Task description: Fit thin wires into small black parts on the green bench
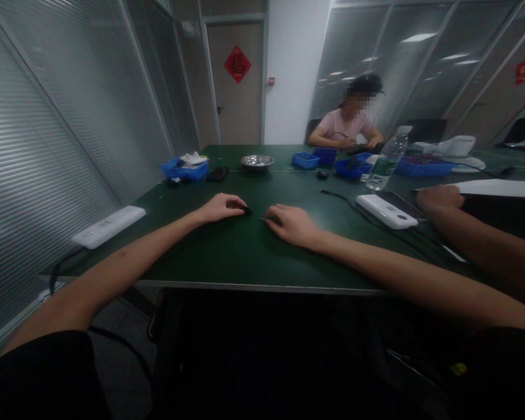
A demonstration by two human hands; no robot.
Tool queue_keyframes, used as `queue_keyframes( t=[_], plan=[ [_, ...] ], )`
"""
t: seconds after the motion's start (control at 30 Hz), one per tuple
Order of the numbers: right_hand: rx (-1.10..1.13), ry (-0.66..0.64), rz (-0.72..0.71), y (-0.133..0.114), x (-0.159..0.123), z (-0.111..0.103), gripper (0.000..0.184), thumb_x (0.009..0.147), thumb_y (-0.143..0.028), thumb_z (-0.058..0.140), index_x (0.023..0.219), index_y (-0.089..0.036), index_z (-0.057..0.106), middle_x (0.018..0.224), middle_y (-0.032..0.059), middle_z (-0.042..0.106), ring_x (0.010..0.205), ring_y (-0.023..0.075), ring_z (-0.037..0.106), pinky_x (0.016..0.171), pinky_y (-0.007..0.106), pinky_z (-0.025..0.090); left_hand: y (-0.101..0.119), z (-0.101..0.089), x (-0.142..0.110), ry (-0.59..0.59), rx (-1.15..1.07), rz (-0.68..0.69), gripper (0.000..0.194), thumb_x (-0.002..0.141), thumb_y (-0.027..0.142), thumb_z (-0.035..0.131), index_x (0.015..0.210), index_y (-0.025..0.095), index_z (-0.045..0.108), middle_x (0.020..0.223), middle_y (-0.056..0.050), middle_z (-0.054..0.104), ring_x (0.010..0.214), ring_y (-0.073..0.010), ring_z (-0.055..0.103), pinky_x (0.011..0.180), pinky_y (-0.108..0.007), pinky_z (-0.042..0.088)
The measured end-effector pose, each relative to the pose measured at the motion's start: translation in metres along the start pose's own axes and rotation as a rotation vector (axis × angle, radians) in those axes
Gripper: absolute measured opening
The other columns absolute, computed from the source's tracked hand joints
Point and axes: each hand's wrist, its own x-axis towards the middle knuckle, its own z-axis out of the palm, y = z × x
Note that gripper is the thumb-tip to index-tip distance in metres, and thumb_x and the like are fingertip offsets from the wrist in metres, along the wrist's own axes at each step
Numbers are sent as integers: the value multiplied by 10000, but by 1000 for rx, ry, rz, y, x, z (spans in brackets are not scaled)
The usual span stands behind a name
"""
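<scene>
My left hand (pixel 220 208) rests on the dark green table, thumb and fingers closed on a small black piece (pixel 247 210) whose kind is too small to tell. Just to its right, my right hand (pixel 294 225) is curled around a slim tool with a thin metal tip (pixel 262 219). That tip points left toward the black piece, with a small gap between them. Most of the tool is hidden by my fingers, so its kind does not show. Beyond both hands stands a shiny metal bowl (pixel 257 163).
White power strips (pixel 109 227) (pixel 386 211) lie at left and right. A water bottle (pixel 389 158), blue bins (pixel 305 160) and a blue tray with tissue (pixel 184 168) stand farther back. A neighbour's arm (pixel 476 236) reaches in from the right; another person (pixel 347 125) sits opposite.
</scene>
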Motion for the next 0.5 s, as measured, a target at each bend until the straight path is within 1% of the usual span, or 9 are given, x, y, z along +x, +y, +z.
queue_keyframes(
  t=[0.07,0.17,0.27,0.33,0.4,0.43,0.5],
  plan=[
    [1,-5,-2,0,0,0,229,1037,-386,526,1146,-224,644,1099,76,694,871,202,638,721,300,410,-14,-13,0,97,26,-58,413,871,465,729,1182,197,770,1100,-86,766,957,-241,700,862,-375,543],
    [-2,-9,-2,0,0,0,225,1037,-381,528,1144,-221,644,1108,76,695,879,202,639,726,301,414,-36,-37,-5,284,87,-123,422,849,449,741,1182,194,777,1125,-90,768,999,-253,706,916,-393,546],
    [1,-5,-3,0,-1,-1,229,1039,-385,525,1144,-219,642,1105,74,693,867,197,636,719,297,411,-59,-66,-16,493,149,-190,430,830,411,753,1178,159,782,1118,-115,774,1006,-257,712,937,-394,544],
    [8,-6,-10,0,-1,-2,233,1040,-387,522,1142,-216,642,1104,76,692,860,194,635,712,294,408,-73,-85,-26,606,201,-268,433,827,384,754,1186,144,781,1085,-127,782,979,-258,718,921,-394,548],
    [10,-9,-17,-1,-1,-2,233,1040,-384,519,1141,-213,641,1103,78,692,856,192,633,707,291,405,-88,-102,-38,675,266,-355,422,819,362,760,1183,150,785,1058,-128,789,964,-264,725,913,-396,547],
    [7,-11,-16,-1,-1,-3,232,1039,-383,520,1139,-212,641,1100,78,692,853,192,633,705,291,405,-95,-109,-43,689,304,-406,398,807,349,770,1155,159,796,1042,-124,792,966,-274,727,919,-403,544],
    [-3,-15,-8,-1,-1,-3,229,1035,-381,527,1140,-214,643,1096,79,693,852,195,634,707,294,407,-107,-120,-52,670,375,-516,310,769,318,797,1047,183,823,997,-110,798,982,-304,727,944,-426,533]
  ],
)
